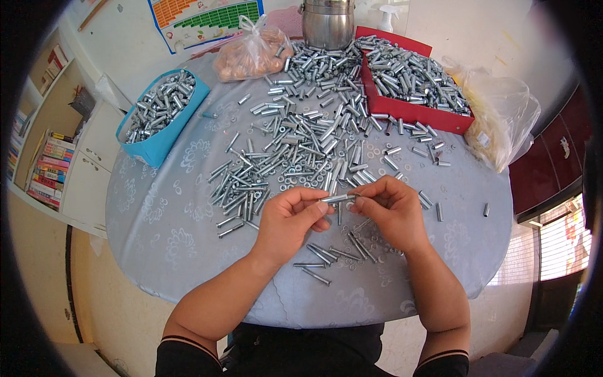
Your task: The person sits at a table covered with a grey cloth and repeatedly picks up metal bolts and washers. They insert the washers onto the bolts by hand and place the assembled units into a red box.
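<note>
Over the near middle of the table, both hands meet at one shiny metal sleeve (338, 198), held almost level. My left hand (289, 220) pinches its left end between thumb and fingers. At the other end the fingertips of my right hand (392, 213) are closed; a small dark bit shows there, too small to name. Just beyond the hands lies a heap of long bolts (235, 188), nuts, washers (374, 151) and loose sleeves (333, 129). Several bolts (320, 254) lie on the cloth nearer to me, between my forearms.
A blue box (141, 151) full of metal pieces stands at the left, a red box (402, 112) of sleeves at the far right. Behind the heap are a tied bag (245, 60) and a steel pot (328, 28). A clear plastic bag (502, 119) sits at the right edge.
</note>
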`<action>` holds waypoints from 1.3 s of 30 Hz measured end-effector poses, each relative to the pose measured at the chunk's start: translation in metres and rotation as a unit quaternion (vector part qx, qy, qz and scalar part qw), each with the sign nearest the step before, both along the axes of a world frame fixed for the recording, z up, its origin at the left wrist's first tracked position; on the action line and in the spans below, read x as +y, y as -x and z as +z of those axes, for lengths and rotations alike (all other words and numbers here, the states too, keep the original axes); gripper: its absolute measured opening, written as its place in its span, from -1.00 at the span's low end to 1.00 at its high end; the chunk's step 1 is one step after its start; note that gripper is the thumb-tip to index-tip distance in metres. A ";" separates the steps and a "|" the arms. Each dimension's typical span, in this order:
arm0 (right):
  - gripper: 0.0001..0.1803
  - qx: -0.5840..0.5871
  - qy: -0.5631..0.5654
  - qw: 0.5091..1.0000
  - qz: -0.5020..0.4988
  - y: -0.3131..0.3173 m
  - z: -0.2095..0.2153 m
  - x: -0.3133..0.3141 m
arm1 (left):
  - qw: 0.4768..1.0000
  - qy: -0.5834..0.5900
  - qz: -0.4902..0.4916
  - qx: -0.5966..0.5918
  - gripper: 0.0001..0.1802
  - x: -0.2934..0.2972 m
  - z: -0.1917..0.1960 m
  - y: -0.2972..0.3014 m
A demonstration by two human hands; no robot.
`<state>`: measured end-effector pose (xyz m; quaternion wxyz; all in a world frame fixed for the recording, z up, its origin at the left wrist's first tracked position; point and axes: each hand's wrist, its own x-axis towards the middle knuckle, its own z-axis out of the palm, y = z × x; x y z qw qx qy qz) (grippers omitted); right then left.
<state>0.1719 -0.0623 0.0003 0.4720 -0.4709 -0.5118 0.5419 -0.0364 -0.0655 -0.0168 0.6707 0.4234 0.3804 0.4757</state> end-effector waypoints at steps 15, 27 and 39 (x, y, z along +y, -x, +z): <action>-0.83 0.001 -0.004 0.999 0.037 -0.004 0.001 0.002 | 1.000 -0.006 -0.022 -0.015 -0.78 0.000 -0.002 0.001; -0.83 0.019 -0.022 0.999 0.041 0.002 0.000 -0.001 | 0.998 0.024 -0.040 -0.039 -0.76 0.002 -0.002 0.003; -0.86 -0.426 -0.218 0.864 0.158 0.002 0.009 -0.008 | 0.999 0.024 0.004 -0.036 -0.77 0.003 -0.001 0.003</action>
